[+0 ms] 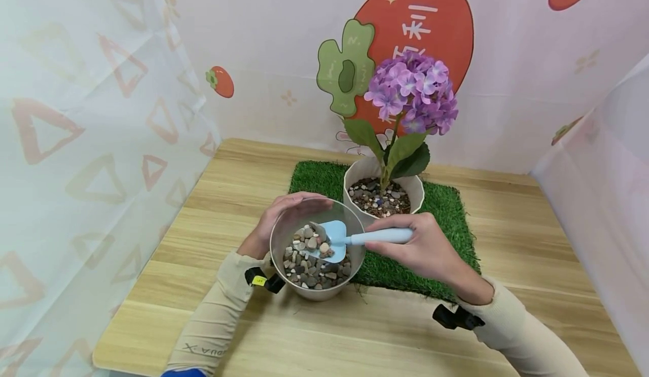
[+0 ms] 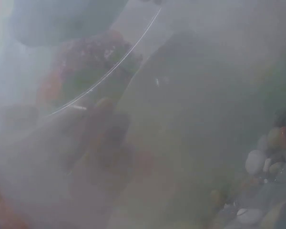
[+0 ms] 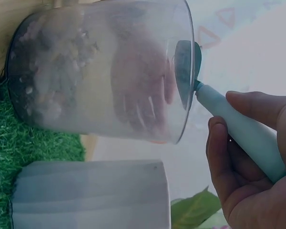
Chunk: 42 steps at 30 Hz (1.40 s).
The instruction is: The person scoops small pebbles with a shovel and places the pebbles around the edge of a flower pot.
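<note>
My right hand (image 1: 428, 247) grips the pale blue handle of a small trowel (image 1: 382, 236). Its blade, carrying a heap of pebbles (image 1: 311, 240), is over the mouth of a clear plastic bucket (image 1: 359, 264). More mixed pebbles (image 1: 314, 273) cover the bucket's bottom. My left hand (image 1: 274, 219) holds the bucket round its far left side, partly hidden behind the wall. In the right wrist view, the fingers (image 3: 143, 90) show blurred through the plastic, and the trowel (image 3: 238, 126) crosses the rim. Hazy plastic fills most of the left wrist view, with some pebbles (image 2: 255, 162) at the right.
Just behind the bucket, a white pot (image 1: 350, 188) with a purple hydrangea (image 1: 413, 92) stands on a green artificial-grass mat (image 1: 453, 219). A wooden table (image 1: 203, 225) lies beneath everything. Printed cloth (image 1: 263, 84) hangs at the back and both sides.
</note>
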### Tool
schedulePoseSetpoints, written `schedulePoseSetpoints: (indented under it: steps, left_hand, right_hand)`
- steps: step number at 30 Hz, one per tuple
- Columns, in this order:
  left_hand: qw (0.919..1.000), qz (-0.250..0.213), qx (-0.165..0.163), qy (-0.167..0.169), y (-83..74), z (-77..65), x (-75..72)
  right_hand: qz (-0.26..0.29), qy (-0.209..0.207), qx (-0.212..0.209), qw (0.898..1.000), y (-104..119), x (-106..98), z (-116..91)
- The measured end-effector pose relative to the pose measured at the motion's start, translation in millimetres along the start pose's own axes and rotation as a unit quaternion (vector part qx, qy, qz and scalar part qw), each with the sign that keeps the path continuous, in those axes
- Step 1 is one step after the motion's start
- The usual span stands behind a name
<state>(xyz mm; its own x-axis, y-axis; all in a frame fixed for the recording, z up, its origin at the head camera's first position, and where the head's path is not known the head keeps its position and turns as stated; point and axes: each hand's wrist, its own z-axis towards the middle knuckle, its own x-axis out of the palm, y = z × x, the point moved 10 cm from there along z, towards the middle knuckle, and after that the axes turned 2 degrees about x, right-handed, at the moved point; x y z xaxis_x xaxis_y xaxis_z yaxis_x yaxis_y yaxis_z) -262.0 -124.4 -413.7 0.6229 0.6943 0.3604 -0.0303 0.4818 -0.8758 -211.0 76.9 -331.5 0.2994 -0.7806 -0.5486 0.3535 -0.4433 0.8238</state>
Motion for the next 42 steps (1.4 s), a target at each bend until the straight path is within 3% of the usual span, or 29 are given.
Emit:
schedulePoseSetpoints:
  steps: [8,21,28,38,42]
  left_hand:
    - [0.9989,-0.027,0.02,0.031,-3.8,1.3,3.6]
    - [0.9998,0.013,-0.013,-0.004,-4.2,-0.6,-1.1]
    - [0.9993,0.031,0.009,0.018,-8.1,1.0,0.3]
    - [0.9986,0.019,0.032,0.037,-10.4,0.6,4.6]
    - [0.9984,0.015,0.035,0.043,-8.2,-0.2,6.8]
  right_hand:
    - [-0.02,-0.044,-0.017,0.999,0.4,-20.9,-7.8]
    - [-0.015,-0.094,-0.017,0.995,-5.3,-53.0,-14.8]
    - [-0.012,-0.122,-0.001,0.992,-11.6,-69.0,-17.7]
    - [-0.042,-0.183,0.011,0.982,2.5,-90.6,-17.2]
    - [-0.049,-0.193,0.026,0.98,-8.3,-96.6,-16.0]
